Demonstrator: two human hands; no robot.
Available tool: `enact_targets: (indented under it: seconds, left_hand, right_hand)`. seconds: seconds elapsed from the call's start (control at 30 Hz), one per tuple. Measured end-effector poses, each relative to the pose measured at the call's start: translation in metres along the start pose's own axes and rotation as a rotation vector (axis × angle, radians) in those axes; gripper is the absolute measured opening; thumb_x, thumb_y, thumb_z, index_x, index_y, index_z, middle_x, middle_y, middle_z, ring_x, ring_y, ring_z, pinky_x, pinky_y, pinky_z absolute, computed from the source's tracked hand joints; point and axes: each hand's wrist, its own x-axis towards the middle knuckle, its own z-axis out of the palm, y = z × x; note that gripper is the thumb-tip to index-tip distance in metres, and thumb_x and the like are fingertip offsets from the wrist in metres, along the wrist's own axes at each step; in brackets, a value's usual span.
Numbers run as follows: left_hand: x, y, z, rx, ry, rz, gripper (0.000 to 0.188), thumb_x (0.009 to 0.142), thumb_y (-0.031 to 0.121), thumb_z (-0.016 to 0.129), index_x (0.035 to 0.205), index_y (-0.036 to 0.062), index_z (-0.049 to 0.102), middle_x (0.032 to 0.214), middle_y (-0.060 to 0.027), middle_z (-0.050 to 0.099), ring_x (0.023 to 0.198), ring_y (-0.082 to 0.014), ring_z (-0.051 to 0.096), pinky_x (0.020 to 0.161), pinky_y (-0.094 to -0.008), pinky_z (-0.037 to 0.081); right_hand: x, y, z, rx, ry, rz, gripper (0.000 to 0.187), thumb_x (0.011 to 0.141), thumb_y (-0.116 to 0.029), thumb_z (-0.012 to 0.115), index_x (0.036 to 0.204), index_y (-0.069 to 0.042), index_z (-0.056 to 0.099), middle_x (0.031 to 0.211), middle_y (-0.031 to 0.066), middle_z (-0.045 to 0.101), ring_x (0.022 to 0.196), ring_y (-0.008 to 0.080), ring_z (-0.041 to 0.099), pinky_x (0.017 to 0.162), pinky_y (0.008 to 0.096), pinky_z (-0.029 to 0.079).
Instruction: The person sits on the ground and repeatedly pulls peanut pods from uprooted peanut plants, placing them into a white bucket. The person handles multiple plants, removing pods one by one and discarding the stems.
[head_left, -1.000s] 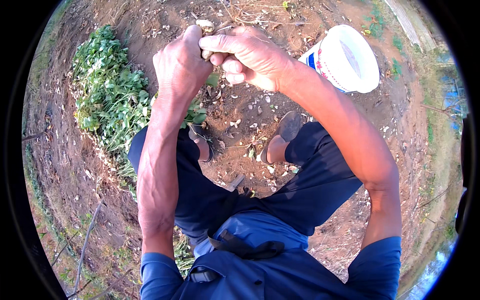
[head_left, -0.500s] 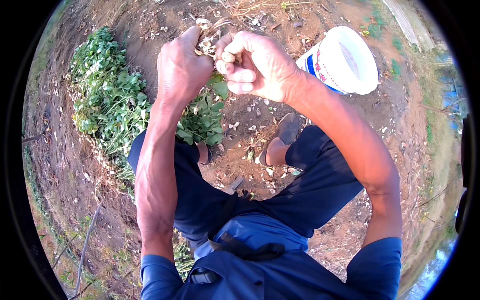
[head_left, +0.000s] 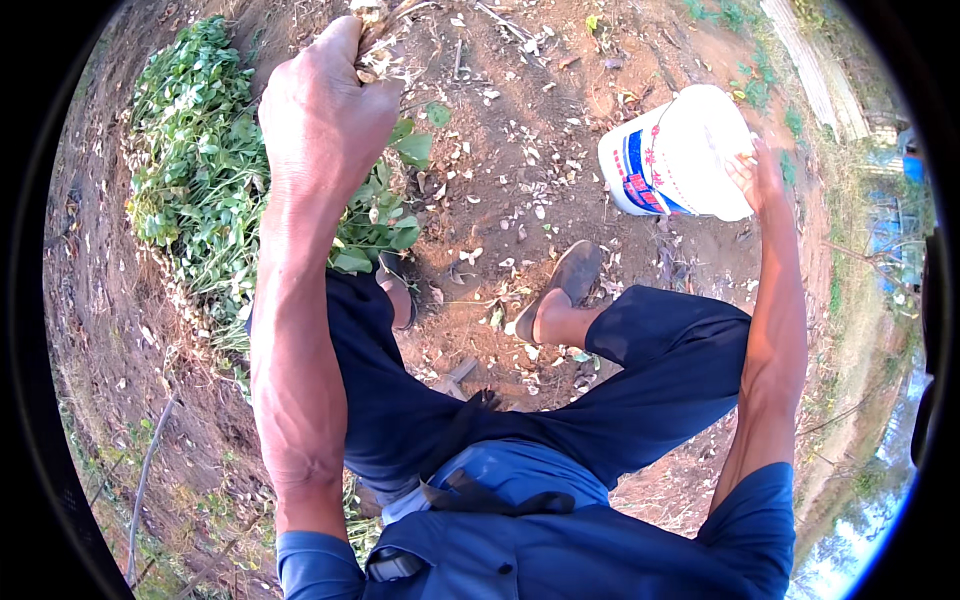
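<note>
Jutting from the left hand (head_left: 328, 105), a leafy plant (head_left: 385, 228) is clamped in its clenched fingers; the left forearm (head_left: 300, 340) hides part of the leaves. Just left lies a heap of greenery (head_left: 200, 150). Across littered soil (head_left: 500, 180), the right hand (head_left: 757, 178) is at the rim of a white bucket (head_left: 622, 160); whether its fingers grip cannot be told. Half a second earlier, it was close beside the left hand.

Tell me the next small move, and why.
Probably move the right hand from the round white plastic bucket to the green, broad-leaved plant: that hand is at the bucket's edge, while the left hand grips the plant, with pale, pod-like bits showing beyond its fist.
</note>
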Motion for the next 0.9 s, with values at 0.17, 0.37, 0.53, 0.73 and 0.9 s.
enact_targets:
  seconds: [0.17, 0.37, 0.53, 0.73, 0.9]
  left_hand:
    - [0.009, 0.007, -0.019, -0.055, -0.002, -0.081, 0.011, 0.081, 0.006, 0.064, 0.090, -0.0007, 0.064, 0.075, -0.0223, 0.065, 0.068, -0.0360, 0.064, 0.063, -0.0441, 0.049]
    - [0.011, -0.005, -0.023, -0.033, -0.035, -0.051, 0.013, 0.076, -0.003, 0.060, 0.089, -0.0030, 0.065, 0.076, -0.0252, 0.067, 0.070, -0.0422, 0.068, 0.062, -0.0460, 0.050]
    - [0.008, -0.003, -0.021, -0.135, -0.072, -0.052, 0.014, 0.077, 0.002, 0.069, 0.090, -0.0005, 0.066, 0.077, -0.0237, 0.069, 0.073, -0.0410, 0.071, 0.064, -0.0443, 0.053]
    - [0.006, -0.009, -0.021, -0.106, -0.037, -0.019, 0.011, 0.083, 0.007, 0.072, 0.087, -0.0001, 0.064, 0.074, -0.0184, 0.069, 0.067, -0.0347, 0.068, 0.061, -0.0411, 0.051]
    - [0.004, -0.010, -0.002, 0.064, -0.108, -0.006, 0.018, 0.074, 0.011, 0.068, 0.088, 0.0022, 0.060, 0.074, -0.0242, 0.067, 0.079, -0.0465, 0.068, 0.073, -0.0547, 0.052]
  right_hand:
    - [0.008, 0.050, 0.019, -0.785, 0.126, -0.324, 0.053, 0.093, -0.025, 0.069, 0.134, 0.005, 0.057, 0.115, 0.0184, 0.070, 0.080, 0.0202, 0.073, 0.061, 0.0321, 0.058]
    - [-0.114, 0.147, 0.187, -0.957, -1.007, -0.511, 0.024, 0.092, -0.016, 0.065, 0.112, -0.002, 0.066, 0.090, 0.0136, 0.071, 0.083, 0.0245, 0.070, 0.076, 0.0388, 0.055]
    - [-0.177, 0.272, 0.249, -1.387, -1.262, -0.665, 0.028, 0.090, -0.018, 0.062, 0.115, -0.008, 0.058, 0.097, 0.0215, 0.068, 0.096, 0.0416, 0.067, 0.083, 0.0524, 0.053]
    - [-0.194, 0.337, 0.260, -1.431, -1.018, -0.593, 0.031, 0.091, -0.021, 0.063, 0.117, -0.009, 0.051, 0.112, 0.0209, 0.066, 0.102, 0.0437, 0.067, 0.086, 0.0575, 0.052]
    - [-0.194, 0.351, 0.259, -1.393, -0.900, -0.667, 0.024, 0.098, -0.026, 0.052, 0.110, -0.006, 0.056, 0.097, 0.0235, 0.069, 0.088, 0.0449, 0.070, 0.078, 0.0576, 0.055]
